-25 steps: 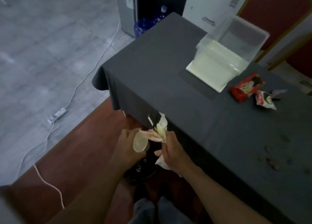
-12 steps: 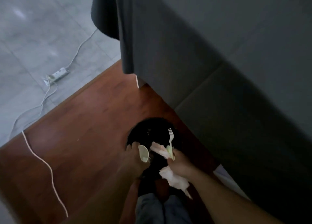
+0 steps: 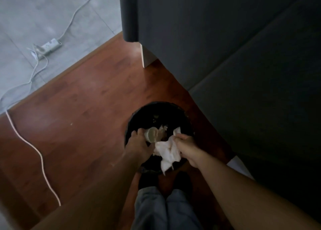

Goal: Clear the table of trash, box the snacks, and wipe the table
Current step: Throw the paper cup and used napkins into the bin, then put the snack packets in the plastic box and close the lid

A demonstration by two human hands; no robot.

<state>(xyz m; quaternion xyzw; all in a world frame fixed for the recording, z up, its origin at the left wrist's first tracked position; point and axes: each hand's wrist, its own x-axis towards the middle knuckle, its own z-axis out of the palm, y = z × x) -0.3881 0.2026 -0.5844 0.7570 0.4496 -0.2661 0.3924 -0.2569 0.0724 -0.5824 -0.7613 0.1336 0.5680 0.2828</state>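
Cup (image 3: 152, 134) sideways in left hand (image 3: 139, 145), mouth toward camera, over bin (image 3: 184, 113).

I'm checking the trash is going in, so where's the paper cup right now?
In the head view, the paper cup is in the left hand, low centre, over the open black bin, just left of the crumpled napkin in the right hand.

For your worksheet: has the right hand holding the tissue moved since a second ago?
Yes. The right hand with the white tissue has gone from table-edge height down over the black bin on the floor.
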